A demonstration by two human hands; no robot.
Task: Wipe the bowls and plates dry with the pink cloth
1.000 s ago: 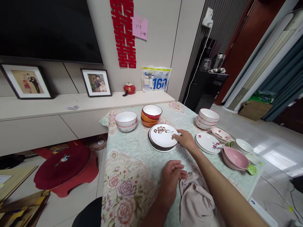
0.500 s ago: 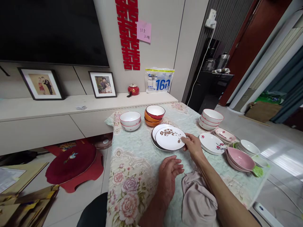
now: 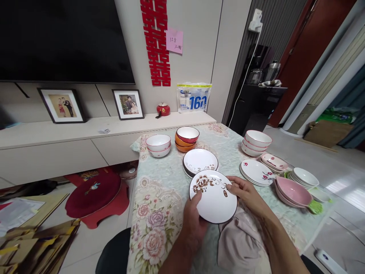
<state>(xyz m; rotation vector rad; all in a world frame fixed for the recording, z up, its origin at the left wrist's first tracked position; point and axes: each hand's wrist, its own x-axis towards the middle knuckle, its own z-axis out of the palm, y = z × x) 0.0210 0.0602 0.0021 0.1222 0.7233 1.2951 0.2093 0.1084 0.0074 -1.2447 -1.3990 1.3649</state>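
Between both hands is a white plate (image 3: pixel 215 201) with a dark rim and a brown flower pattern, lifted and tilted toward me. My left hand (image 3: pixel 195 213) grips its left edge, thumb on top. My right hand (image 3: pixel 245 192) pinches the upper right edge, with the fingers partly hidden beneath. Just behind it lies a stack of similar plates (image 3: pixel 199 159), partly covered by the held one. A crumpled greyish-pink cloth (image 3: pixel 239 245) rests on the table below my right forearm.
Red-rimmed bowls (image 3: pixel 158 142) and orange and red bowls (image 3: pixel 186 141) stand behind the plates. To the right are flowered plates (image 3: pixel 255 172), more stacked bowls (image 3: pixel 256 142), pink leaf-shaped dishes (image 3: pixel 293 191) and small white bowls (image 3: pixel 303 177). A flowered cloth covers the table (image 3: pixel 159 179).
My right hand has drawn the top plate off the stack toward me. My left hand, open before, has closed on its left edge. The view has turned slightly left.
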